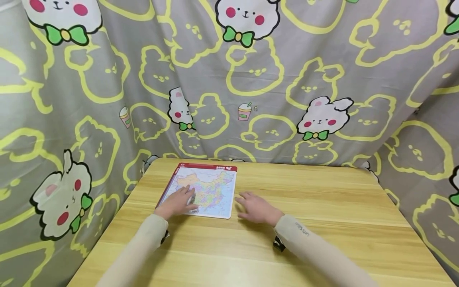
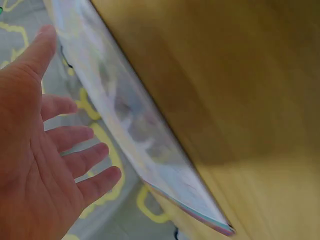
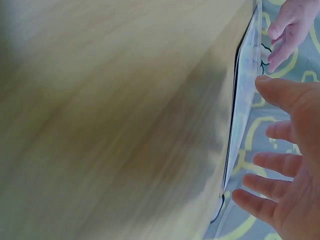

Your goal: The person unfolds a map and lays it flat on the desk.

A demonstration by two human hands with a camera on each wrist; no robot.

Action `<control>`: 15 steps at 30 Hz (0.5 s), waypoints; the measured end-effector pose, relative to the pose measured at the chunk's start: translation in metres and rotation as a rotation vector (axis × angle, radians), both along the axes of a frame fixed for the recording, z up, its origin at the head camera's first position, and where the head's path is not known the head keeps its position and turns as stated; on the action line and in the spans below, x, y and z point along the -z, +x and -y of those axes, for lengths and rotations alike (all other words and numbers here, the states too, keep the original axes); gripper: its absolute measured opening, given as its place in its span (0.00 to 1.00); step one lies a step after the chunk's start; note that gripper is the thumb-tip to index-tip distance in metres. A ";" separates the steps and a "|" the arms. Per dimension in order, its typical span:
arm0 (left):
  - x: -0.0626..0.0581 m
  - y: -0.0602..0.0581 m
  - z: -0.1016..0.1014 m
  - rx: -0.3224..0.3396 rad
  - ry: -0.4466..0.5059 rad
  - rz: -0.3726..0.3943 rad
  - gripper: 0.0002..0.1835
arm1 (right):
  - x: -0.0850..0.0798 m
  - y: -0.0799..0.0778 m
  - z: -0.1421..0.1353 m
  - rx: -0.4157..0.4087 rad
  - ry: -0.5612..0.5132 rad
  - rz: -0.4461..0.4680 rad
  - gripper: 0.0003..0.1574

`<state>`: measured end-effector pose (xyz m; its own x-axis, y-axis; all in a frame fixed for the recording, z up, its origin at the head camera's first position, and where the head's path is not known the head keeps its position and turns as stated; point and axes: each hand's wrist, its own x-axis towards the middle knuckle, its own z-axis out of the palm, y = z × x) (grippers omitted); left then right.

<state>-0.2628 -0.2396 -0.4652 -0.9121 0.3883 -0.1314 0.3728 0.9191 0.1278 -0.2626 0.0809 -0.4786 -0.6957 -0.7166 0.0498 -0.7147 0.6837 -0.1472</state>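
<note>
A flat rectangular map board (image 1: 211, 195) with a red top band lies on the left part of the table, printed with a coloured map of China. Over its lower left part hovers my left hand (image 1: 178, 202), fingers spread; in the left wrist view the palm of that hand (image 2: 35, 165) shows apart from the glossy board (image 2: 135, 115). Just beyond the board's right edge is my right hand (image 1: 259, 208), above the wood with fingers loosely extended. The right wrist view shows this hand (image 3: 295, 170) holding nothing, near the board's edge (image 3: 239, 100).
The wooden table (image 1: 322, 207) extends to the right of the board and towards me. A grey curtain (image 1: 265, 71) with yellow outlines and white rabbit figures hangs behind the table and along both sides.
</note>
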 end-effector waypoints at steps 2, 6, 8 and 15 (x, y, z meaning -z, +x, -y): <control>0.002 0.002 0.008 -0.005 0.002 0.000 0.40 | 0.000 0.000 0.008 -0.019 0.011 0.005 0.38; 0.008 0.002 0.023 -0.012 -0.014 -0.016 0.40 | 0.003 -0.001 0.021 -0.051 0.033 0.009 0.36; 0.010 0.001 0.030 -0.014 -0.020 -0.015 0.41 | 0.005 -0.002 0.026 -0.066 0.043 0.011 0.35; 0.010 0.004 0.046 -0.035 0.007 0.029 0.42 | 0.011 -0.006 0.042 -0.087 0.078 0.043 0.34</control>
<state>-0.2584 -0.2854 -0.4750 -0.9212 0.3570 -0.1549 0.3363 0.9306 0.1446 -0.2683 0.0385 -0.4892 -0.6314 -0.7746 -0.0370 -0.7658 0.6303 -0.1273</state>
